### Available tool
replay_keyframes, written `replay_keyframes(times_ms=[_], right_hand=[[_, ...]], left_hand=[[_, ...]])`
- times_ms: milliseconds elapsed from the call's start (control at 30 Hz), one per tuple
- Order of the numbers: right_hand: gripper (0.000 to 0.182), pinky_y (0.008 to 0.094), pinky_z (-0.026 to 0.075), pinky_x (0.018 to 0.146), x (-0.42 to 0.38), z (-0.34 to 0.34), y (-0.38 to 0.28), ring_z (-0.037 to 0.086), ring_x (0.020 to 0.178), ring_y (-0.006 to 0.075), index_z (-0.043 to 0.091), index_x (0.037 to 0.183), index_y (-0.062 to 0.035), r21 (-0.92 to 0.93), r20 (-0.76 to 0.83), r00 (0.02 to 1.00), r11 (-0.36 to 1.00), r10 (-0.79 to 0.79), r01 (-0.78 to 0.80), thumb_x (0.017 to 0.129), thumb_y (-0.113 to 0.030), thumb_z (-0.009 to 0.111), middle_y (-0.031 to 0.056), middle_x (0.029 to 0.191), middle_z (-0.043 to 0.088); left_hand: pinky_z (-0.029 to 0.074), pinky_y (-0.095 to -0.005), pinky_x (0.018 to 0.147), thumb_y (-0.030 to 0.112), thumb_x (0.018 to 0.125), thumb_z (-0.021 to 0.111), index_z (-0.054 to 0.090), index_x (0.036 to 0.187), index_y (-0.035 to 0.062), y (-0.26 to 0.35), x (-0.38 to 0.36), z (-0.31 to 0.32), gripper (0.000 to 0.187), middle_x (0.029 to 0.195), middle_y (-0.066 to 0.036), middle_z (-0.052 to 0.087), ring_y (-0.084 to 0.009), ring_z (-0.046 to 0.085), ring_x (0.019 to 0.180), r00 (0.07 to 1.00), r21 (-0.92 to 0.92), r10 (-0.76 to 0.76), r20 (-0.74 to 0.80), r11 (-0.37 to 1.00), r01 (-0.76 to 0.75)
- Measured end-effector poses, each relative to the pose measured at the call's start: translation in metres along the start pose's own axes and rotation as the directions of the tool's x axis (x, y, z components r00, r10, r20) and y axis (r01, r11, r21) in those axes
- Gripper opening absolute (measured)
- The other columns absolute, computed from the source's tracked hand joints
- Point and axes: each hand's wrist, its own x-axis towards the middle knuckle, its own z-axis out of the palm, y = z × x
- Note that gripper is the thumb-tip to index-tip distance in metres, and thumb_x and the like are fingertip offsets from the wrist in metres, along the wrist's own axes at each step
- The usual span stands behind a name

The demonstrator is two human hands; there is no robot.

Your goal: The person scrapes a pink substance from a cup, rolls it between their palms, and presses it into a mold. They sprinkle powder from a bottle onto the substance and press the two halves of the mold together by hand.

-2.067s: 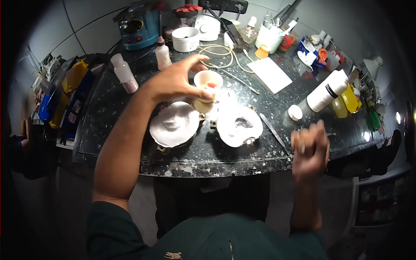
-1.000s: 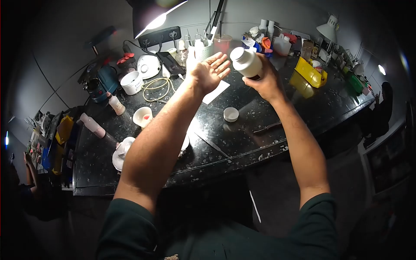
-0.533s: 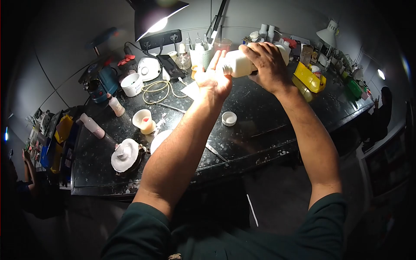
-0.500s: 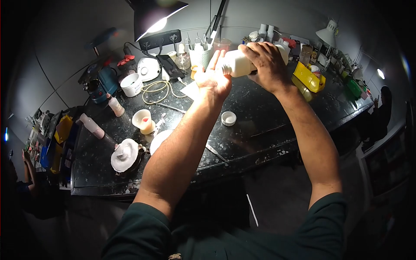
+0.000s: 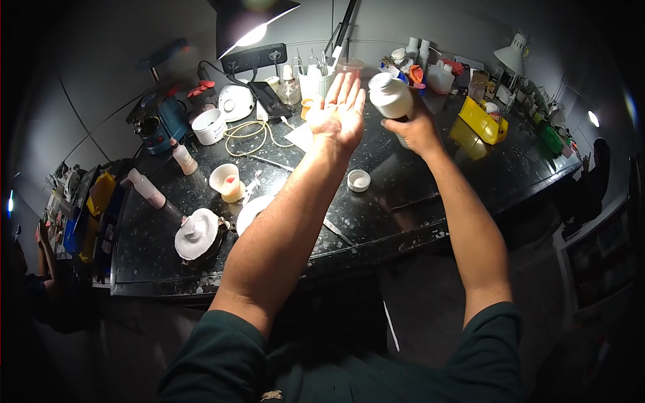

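Under the bright lamp, my left hand (image 5: 338, 115) is palm up with its fingers stretched out. Glare makes it hard to tell whether anything lies on the palm. To its right, my right hand (image 5: 418, 126) is closed around a white plastic bottle (image 5: 391, 98). The bottle's uncapped neck points up and toward me, apart from the left palm. On the black bench below lies a small round white cap (image 5: 359, 180), its hollow side up. A white disc (image 5: 250, 213) is partly hidden behind my left forearm.
A small cup (image 5: 227, 183), a white plaster piece (image 5: 196, 235) and two squeeze bottles stand on the left of the black bench (image 5: 396, 208). A cable (image 5: 245, 141) loops behind. The desk lamp (image 5: 252, 27) hangs above. At right sits a yellow bin (image 5: 485, 121).
My right hand has tipped the bottle from lying sideways over my left palm to nearly upright, drawing it away to the right. My left fingers have straightened.
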Motion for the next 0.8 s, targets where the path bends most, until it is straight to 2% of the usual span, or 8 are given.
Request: replay_keyframes(times_ms=[267,333,433,533,633,667,767,800], right_hand=[[0.093,0.0392,0.047,0.102,-0.015,0.01,0.039,0.06,0.117,0.0263,0.038,0.144,-0.0009,0.285,-0.157,0.878,0.872,0.452,-0.398,0.071,-0.024,0.091,0.0153,0.134,0.057],[0.1,0.0394,0.039,0.111,-0.015,0.011,0.0,0.047,0.133,0.0297,0.031,0.151,0.0,-0.22,-0.675,0.725,0.9,0.138,-0.376,0.079,-0.043,0.085,0.0186,0.149,0.042],[0.085,0.0401,0.023,0.121,-0.016,0.029,-0.13,0.032,0.145,0.0329,0.022,0.155,0.0051,0.362,-0.365,0.925,0.931,0.104,0.038,0.099,-0.045,0.062,0.0229,0.157,0.03],[0.067,0.0325,0.026,0.117,0.007,0.087,-0.113,0.043,0.134,0.0222,0.04,0.145,0.0063,0.333,-0.127,0.979,0.937,0.157,-0.107,0.106,-0.047,0.047,0.0195,0.142,0.049],[0.073,0.0355,0.044,0.105,0.033,0.084,-0.107,0.049,0.134,0.029,0.036,0.151,0.0002,0.607,0.203,0.806,0.574,0.556,-0.549,0.106,-0.056,0.039,0.0264,0.149,0.043],[0.071,0.0347,0.046,0.102,0.021,0.098,-0.139,0.055,0.127,0.0259,0.037,0.151,-0.0018,0.748,0.028,0.841,0.546,0.54,-0.376,0.105,-0.057,0.04,0.0207,0.142,0.053],[0.066,0.0338,0.031,0.114,0.038,0.119,-0.153,0.04,0.14,0.0236,0.036,0.153,-0.0027,0.911,0.209,0.779,0.172,0.591,-0.375,0.107,-0.05,0.041,0.0144,0.154,0.04],[0.064,0.0334,0.023,0.12,0.037,0.129,-0.157,0.032,0.147,0.0224,0.036,0.154,-0.0032,0.934,0.304,0.738,-0.035,0.602,-0.356,0.108,-0.047,0.041,0.0113,0.16,0.034]], left_hand=[[0.017,-0.047,0.126,0.037,0.105,0.012,0.036,0.15,-0.008,0.005,0.001,0.009,0.068,0.159,-0.023,0.035,-0.0345,0.026,0.152,0.999,-0.021,-0.041,0.01,0.999,0.041],[0.016,-0.0466,0.126,0.037,0.105,0.012,0.035,0.15,-0.0083,0.008,0.001,0.011,0.068,0.159,-0.024,0.034,-0.0351,0.026,0.152,0.999,0.042,-0.035,0.026,0.999,0.034],[0.024,-0.0469,0.125,0.035,0.108,0.02,0.035,0.148,-0.0109,0.005,-0.007,0.019,0.063,0.156,-0.025,0.038,-0.0369,0.031,0.149,0.999,0.194,-0.017,0.035,0.981,0.01],[0.037,-0.0363,0.114,0.044,0.107,0.039,0.041,0.149,-0.0011,0.01,0.018,-0.029,0.062,0.148,-0.02,0.049,-0.0281,0.051,0.133,0.915,0.898,-0.08,0.395,0.244,-0.367],[0.044,-0.0336,0.105,0.049,0.107,0.04,0.048,0.149,0.0081,-0.006,-0.053,0.046,0.059,0.141,-0.013,0.058,-0.0255,0.057,0.125,0.991,0.946,0.013,0.13,0.298,-0.128],[0.046,-0.034,0.103,0.049,0.106,0.045,0.048,0.149,0.0078,0.009,-0.031,0.03,0.06,0.142,-0.012,0.057,-0.0257,0.058,0.123,0.944,0.905,0.166,0.285,-0.373,-0.207],[0.053,-0.0415,0.092,0.06,0.101,0.041,0.064,0.129,0.0025,0.056,0.022,0.019,0.068,0.113,-0.025,0.07,-0.0351,0.068,0.105,0.962,0.919,0.043,-0.271,0.308,0.245],[0.049,-0.0413,0.1,0.057,0.102,0.041,0.058,0.136,0.0023,0.04,-0.037,0.046,0.066,0.122,-0.029,0.065,-0.0375,0.063,0.118,0.966,0.865,0.241,0.092,-0.499,0.043]])
